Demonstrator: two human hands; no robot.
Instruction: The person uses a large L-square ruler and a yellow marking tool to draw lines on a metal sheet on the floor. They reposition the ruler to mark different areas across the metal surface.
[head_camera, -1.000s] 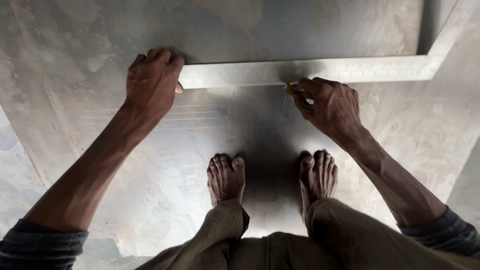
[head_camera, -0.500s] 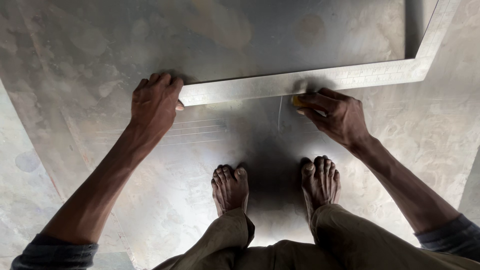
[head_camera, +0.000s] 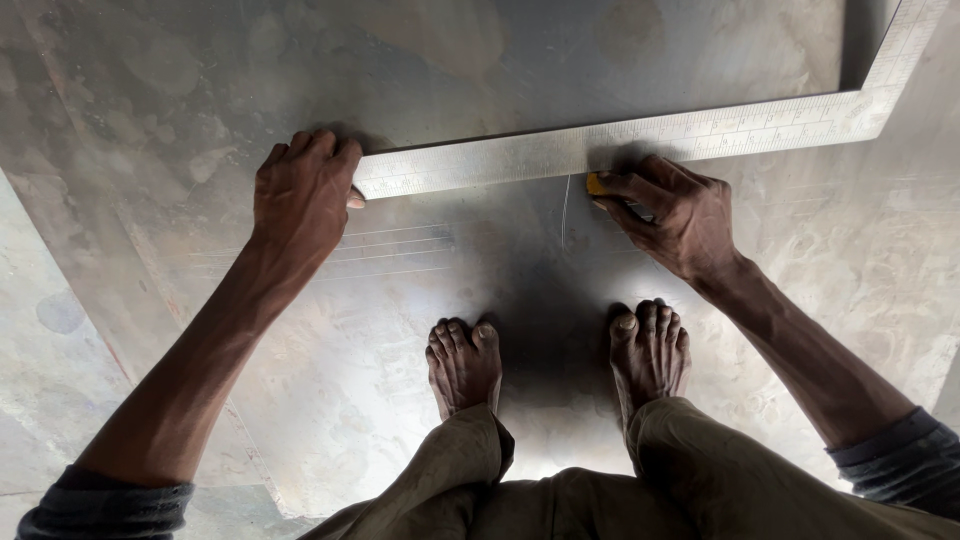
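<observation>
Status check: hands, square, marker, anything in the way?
Left hand pressing steel square flat on metal sheet. Right hand pinching yellow marker under its edge. Nothing in the way.

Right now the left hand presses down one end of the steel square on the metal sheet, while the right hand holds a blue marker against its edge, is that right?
Not quite: the marker in the right hand is yellow, not blue, as the head view shows. The rest holds: the left hand presses down one end of the steel square on the metal sheet.

One steel square (head_camera: 640, 140); one metal sheet (head_camera: 520, 60); one small yellow marker (head_camera: 597, 185); two hands, left (head_camera: 300, 195) and right (head_camera: 680, 215); two bare feet (head_camera: 462, 360).
</observation>
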